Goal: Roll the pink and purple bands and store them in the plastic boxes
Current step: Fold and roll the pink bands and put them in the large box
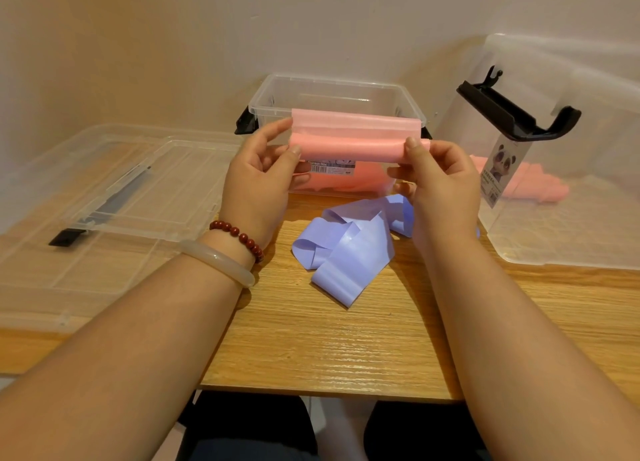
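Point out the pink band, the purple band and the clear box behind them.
pink band (349, 149): head view, middle of the rolled part.
purple band (353, 259): head view, its broad flat fold.
clear box (332, 95): head view, its back wall.

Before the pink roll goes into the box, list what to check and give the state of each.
1. Grip: ok; the left hand and right hand pinch the two ends of the pink band.
2. Roll finished: not ok; a flat tail stands above the rolled part.
3. Lid off the centre box: ok, it is open at the top.
4. Room inside it: cannot tell; pink material shows through its front wall.
5. State of the purple band: not ok; it lies loose and unrolled on the table.
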`<state>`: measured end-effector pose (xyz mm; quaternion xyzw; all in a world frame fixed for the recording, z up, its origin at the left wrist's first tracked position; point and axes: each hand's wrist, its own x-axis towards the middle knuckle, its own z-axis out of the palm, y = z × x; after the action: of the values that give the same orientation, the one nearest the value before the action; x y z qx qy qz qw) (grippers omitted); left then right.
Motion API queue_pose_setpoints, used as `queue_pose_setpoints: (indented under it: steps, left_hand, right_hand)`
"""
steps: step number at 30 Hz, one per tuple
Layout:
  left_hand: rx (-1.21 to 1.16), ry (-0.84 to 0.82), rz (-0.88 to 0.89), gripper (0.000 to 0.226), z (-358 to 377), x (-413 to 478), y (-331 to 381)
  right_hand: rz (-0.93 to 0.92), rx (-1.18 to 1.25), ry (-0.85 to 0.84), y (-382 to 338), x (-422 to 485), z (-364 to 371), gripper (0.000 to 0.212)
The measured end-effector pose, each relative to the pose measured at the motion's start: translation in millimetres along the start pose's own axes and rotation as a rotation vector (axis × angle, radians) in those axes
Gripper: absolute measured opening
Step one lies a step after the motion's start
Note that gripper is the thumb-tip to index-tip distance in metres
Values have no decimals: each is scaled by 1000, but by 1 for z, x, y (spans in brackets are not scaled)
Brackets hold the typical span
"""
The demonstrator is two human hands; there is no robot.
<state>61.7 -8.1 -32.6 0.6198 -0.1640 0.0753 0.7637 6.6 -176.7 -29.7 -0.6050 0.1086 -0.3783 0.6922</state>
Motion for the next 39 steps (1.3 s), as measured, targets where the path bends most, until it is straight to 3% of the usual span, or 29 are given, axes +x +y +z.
queue_pose_setpoints:
  steps: [8,11,12,15,21,31,39]
  left_hand:
    - [48,-36,-9,19,-1,-1,0]
    - [71,-3,3,10,-2,1,-3]
    - [77,7,3,9,-2,1,-4]
    - [88,32,-10,10,-1,2,-5]
    - [53,57,-29,11,-1,3,-4]
    - [47,20,-14,16,-1,0,1]
    - [49,96,-34,11,0,3,-3]
  right_hand:
    - [-47,-39,14,-3,-2,-1,10]
    - [6,49,-10,-6,-2,-1,1]
    - [32,77,-14,-8,-2,-1,7]
    - [43,38,-22,-7,-1,0,24]
    - [-17,-45,-22,-1,1,-2,8]
    - [-29,-38,-16,1,1,-1,4]
    - [2,-57,-124,-2,-1,-2,19]
